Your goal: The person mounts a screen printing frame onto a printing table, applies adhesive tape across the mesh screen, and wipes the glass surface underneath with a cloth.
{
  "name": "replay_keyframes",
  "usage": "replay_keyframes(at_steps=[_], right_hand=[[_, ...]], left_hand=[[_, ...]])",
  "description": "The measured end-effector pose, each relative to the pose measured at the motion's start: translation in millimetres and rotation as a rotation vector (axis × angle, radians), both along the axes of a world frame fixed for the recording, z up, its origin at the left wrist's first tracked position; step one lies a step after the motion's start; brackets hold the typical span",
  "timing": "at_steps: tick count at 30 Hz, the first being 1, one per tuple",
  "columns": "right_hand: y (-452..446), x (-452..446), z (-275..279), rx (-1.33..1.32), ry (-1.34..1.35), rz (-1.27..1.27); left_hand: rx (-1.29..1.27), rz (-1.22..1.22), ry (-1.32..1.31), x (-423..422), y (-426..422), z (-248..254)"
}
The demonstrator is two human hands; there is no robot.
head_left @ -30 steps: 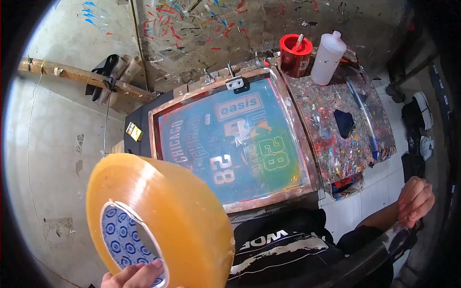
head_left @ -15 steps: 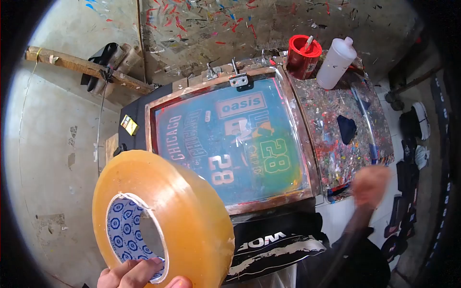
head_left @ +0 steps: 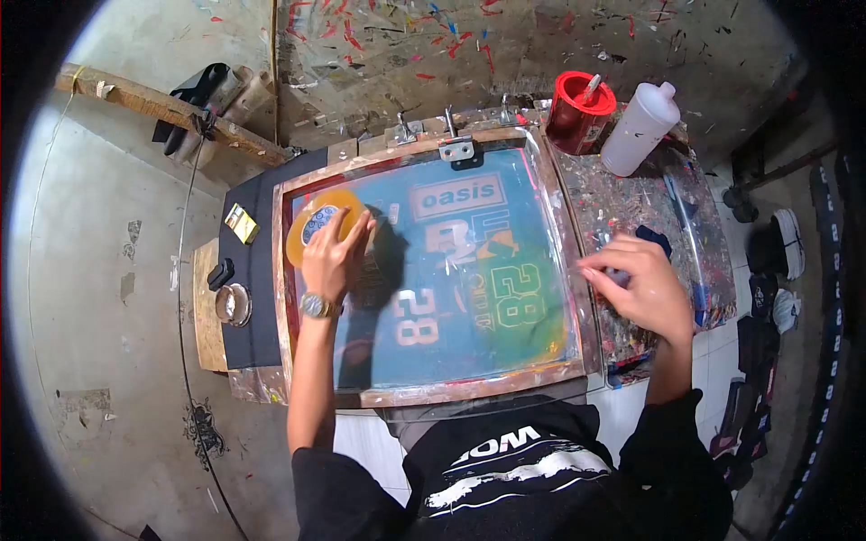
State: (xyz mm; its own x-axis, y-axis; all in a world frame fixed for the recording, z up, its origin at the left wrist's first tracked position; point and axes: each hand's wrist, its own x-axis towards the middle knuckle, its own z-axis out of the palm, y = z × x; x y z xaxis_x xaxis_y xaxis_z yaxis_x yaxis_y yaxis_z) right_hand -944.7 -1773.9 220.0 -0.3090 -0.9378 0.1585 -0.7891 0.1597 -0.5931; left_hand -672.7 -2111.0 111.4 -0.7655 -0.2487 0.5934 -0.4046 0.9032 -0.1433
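A wooden-framed screen (head_left: 433, 393) lies in front of me, its blue mesh marked with "oasis", "CHICAGO" and number designs. My left hand (head_left: 332, 257), a watch on its wrist, grips the yellow tape roll (head_left: 307, 216) over the screen's upper left corner. Blue print shows on the roll's inner core. My right hand (head_left: 636, 284) is over the right edge of the frame, thumb and fingers pinched together; what it holds, if anything, is too small to make out.
On the paint-spattered board (head_left: 622, 216) at right stand a red can (head_left: 577, 122) and a white bottle (head_left: 639, 131), with a dark cloth (head_left: 654, 238) nearby. A yellow box (head_left: 241, 224) and a round tin (head_left: 233, 305) are at left. Metal hinge clamps (head_left: 457, 149) line the back.
The tape roll has moved away from the camera to the screen's upper left, still in my left hand. My right hand has moved up and left to the frame's right edge.
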Motion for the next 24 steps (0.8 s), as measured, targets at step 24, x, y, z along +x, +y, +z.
replay_keyframes(at_steps=[24], right_hand=[[-108, -97, -123, 0.221, -0.511, 0.209]], left_hand=[[1.753, -0.125, -0.078, -78, 62, -14]])
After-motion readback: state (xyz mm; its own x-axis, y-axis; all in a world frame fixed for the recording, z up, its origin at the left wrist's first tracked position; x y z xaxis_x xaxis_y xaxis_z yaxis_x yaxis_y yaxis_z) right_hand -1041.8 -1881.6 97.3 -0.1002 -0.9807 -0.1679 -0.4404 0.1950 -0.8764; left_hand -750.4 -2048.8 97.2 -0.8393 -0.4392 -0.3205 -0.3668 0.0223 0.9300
